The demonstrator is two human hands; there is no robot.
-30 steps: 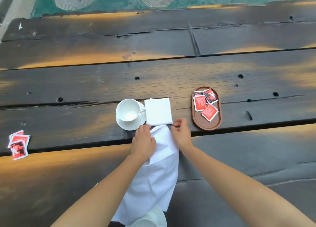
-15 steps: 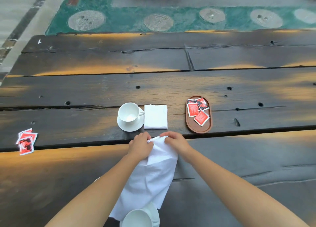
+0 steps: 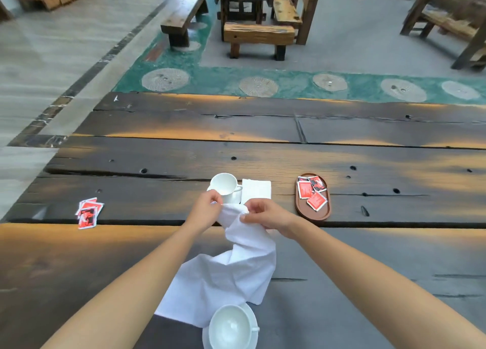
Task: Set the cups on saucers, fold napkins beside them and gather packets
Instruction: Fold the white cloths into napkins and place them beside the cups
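Note:
A large white napkin [image 3: 226,272] is lifted at its far end, its lower part draped on the dark wooden table [image 3: 263,161]. My left hand [image 3: 206,209] and my right hand [image 3: 265,214] each pinch a top corner of it. Behind my hands stands a white cup [image 3: 223,185] on a saucer [image 3: 238,197], with a folded napkin [image 3: 256,189] to its right. A second white cup [image 3: 228,327] on a saucer [image 3: 253,319] sits near me, touching the napkin's lower edge. Red packets [image 3: 313,193] lie in a brown oval tray [image 3: 319,213]; more red packets [image 3: 88,212] lie loose at the left.
The table has cracks, knot holes and gaps between its planks. Beyond its far edge are a green floor strip with round inlays [image 3: 257,85] and wooden benches [image 3: 259,36] and tables.
Both hands have raised the napkin's far end off the table and drawn its corners closer together. The head view has tilted up, showing the room beyond the table.

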